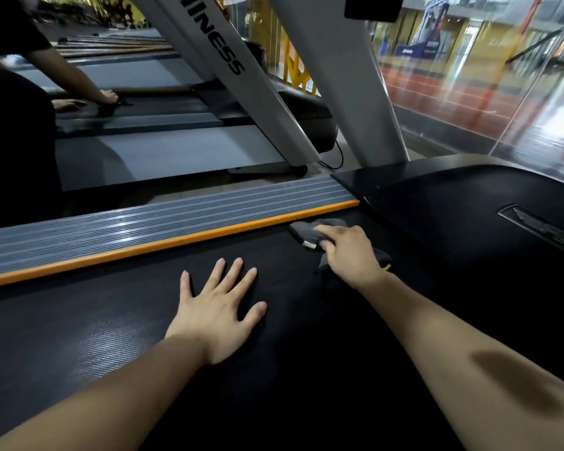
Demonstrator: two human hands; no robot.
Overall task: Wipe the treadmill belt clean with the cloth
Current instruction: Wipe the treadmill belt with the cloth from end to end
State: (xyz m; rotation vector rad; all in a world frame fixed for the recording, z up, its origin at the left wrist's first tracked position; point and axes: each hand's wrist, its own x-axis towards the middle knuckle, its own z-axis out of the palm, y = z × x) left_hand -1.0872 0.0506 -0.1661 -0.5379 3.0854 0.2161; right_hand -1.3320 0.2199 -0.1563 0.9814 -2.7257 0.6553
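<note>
The black treadmill belt (pixel 111 336) fills the lower part of the head view. A dark grey cloth (pixel 305 232) with a small white tag lies on the belt near its front end, close to the orange edge strip (pixel 163 244). My right hand (pixel 349 255) presses down on the cloth, fingers curled over it, and hides most of it. My left hand (pixel 217 309) lies flat on the belt with its fingers spread, to the left of the cloth and apart from it.
A grey ribbed side rail (pixel 144 219) runs beyond the orange strip. The black motor cover (pixel 469 203) rises at the belt's front. White uprights (pixel 345 79) stand behind. Another person's hands (pixel 105 97) rest on the neighbouring treadmill at left. A glass wall (pixel 502 76) is at right.
</note>
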